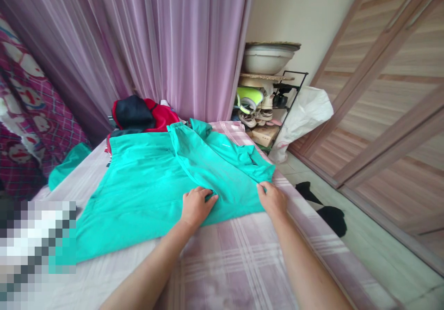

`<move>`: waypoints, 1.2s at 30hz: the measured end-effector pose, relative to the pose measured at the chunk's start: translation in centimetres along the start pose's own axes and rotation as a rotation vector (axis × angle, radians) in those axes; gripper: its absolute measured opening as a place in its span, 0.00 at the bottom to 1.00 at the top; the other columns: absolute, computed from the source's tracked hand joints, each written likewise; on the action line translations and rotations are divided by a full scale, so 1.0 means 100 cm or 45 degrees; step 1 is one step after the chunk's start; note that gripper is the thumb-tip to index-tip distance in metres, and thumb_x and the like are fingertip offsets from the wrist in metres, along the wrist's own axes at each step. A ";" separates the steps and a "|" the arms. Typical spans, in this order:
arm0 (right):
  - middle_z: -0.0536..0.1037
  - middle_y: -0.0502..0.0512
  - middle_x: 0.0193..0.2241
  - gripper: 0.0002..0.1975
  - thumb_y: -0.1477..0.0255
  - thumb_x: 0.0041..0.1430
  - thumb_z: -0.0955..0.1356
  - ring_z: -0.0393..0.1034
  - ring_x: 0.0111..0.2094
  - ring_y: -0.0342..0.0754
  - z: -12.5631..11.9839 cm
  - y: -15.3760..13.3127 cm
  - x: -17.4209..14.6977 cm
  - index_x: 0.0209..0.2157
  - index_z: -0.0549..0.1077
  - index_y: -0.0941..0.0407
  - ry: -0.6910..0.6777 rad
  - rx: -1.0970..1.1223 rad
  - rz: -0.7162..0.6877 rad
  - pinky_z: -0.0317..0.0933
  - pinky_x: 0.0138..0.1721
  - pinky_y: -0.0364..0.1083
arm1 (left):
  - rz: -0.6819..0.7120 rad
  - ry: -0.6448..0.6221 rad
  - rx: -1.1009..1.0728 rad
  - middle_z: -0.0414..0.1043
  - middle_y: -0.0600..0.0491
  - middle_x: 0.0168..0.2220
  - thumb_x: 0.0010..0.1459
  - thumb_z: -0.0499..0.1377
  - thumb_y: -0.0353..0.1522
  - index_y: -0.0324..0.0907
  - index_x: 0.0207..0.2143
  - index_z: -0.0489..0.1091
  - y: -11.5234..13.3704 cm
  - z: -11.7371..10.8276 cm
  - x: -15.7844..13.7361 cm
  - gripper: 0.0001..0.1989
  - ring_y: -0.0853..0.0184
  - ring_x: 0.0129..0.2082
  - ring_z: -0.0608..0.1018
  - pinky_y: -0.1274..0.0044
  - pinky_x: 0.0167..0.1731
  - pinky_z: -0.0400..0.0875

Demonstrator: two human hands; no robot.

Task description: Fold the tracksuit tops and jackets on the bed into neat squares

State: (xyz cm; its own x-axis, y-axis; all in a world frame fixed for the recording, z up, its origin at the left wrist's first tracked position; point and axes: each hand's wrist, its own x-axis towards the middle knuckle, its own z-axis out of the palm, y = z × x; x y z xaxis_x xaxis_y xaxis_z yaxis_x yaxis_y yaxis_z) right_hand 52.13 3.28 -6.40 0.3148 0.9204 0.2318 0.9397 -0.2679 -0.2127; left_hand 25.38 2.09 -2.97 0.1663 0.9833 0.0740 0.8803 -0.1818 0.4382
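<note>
A turquoise jacket (142, 180) lies spread across the bed, with one long sleeve (215, 162) folded over its body. A small white mark shows on the part beyond that sleeve. My left hand (198, 207) is closed on the fabric near the close edge, where a crease gathers between thumb and fingers. At the jacket's right end, my right hand (273, 200) pinches the cloth edge between thumb and fingers. Both forearms reach in from the bottom of the view.
The bed has a plaid sheet (229, 259). Red and navy clothes (145, 113) are heaped behind the jacket, against a purple curtain (194, 46). Right of the bed stand a shoe rack (289, 111), a white bag (305, 113) and a wooden wardrobe (388, 115). Black cloth (331, 220) lies on the floor.
</note>
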 end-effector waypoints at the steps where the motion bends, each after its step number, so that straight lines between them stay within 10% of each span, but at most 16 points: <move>1: 0.81 0.57 0.40 0.17 0.64 0.66 0.60 0.73 0.37 0.49 -0.001 -0.001 0.000 0.42 0.78 0.53 -0.010 -0.004 0.015 0.53 0.33 0.45 | -0.040 0.029 -0.051 0.78 0.52 0.43 0.61 0.57 0.42 0.49 0.41 0.78 0.001 0.001 -0.003 0.12 0.59 0.46 0.77 0.68 0.44 0.65; 12: 0.80 0.57 0.42 0.16 0.67 0.64 0.61 0.73 0.38 0.50 -0.011 -0.008 0.001 0.45 0.78 0.52 -0.069 0.023 0.127 0.57 0.35 0.45 | 0.006 0.130 0.067 0.78 0.52 0.35 0.64 0.53 0.42 0.44 0.32 0.75 -0.012 -0.001 -0.023 0.15 0.63 0.39 0.77 0.72 0.40 0.64; 18: 0.76 0.63 0.52 0.21 0.68 0.67 0.57 0.68 0.52 0.53 -0.018 -0.021 -0.015 0.52 0.75 0.58 0.305 0.203 -0.313 0.56 0.52 0.50 | 0.456 0.271 0.250 0.76 0.47 0.46 0.67 0.49 0.41 0.45 0.45 0.73 -0.009 -0.005 -0.032 0.16 0.60 0.47 0.75 0.66 0.49 0.66; 23: 0.63 0.57 0.65 0.25 0.60 0.69 0.56 0.52 0.66 0.53 -0.009 -0.060 -0.040 0.63 0.65 0.52 -0.139 0.097 -0.769 0.44 0.64 0.56 | 0.790 0.031 0.357 0.61 0.47 0.65 0.65 0.47 0.49 0.47 0.64 0.60 -0.016 0.015 -0.035 0.29 0.55 0.66 0.60 0.57 0.63 0.52; 29: 0.52 0.57 0.69 0.29 0.58 0.69 0.54 0.45 0.68 0.54 0.000 -0.033 -0.031 0.67 0.56 0.51 -0.362 -0.100 -0.375 0.40 0.65 0.63 | 0.827 -0.145 0.423 0.54 0.49 0.69 0.66 0.42 0.51 0.48 0.68 0.50 -0.034 0.006 -0.032 0.33 0.57 0.69 0.54 0.57 0.66 0.46; 36: 0.74 0.68 0.53 0.25 0.61 0.66 0.59 0.67 0.53 0.58 0.004 0.003 -0.026 0.58 0.69 0.60 0.055 -0.099 -0.201 0.59 0.50 0.55 | 0.688 0.006 0.496 0.58 0.50 0.67 0.65 0.45 0.51 0.51 0.67 0.52 -0.084 -0.022 -0.071 0.32 0.59 0.67 0.59 0.59 0.66 0.47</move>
State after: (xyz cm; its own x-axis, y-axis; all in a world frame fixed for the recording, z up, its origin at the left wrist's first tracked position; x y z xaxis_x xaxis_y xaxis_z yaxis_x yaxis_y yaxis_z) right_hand 51.51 0.97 -7.40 0.1665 0.9402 0.2973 0.9848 -0.1437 -0.0971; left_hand 15.79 -3.38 -5.20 0.6279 0.7530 0.1968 0.7701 -0.6377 -0.0174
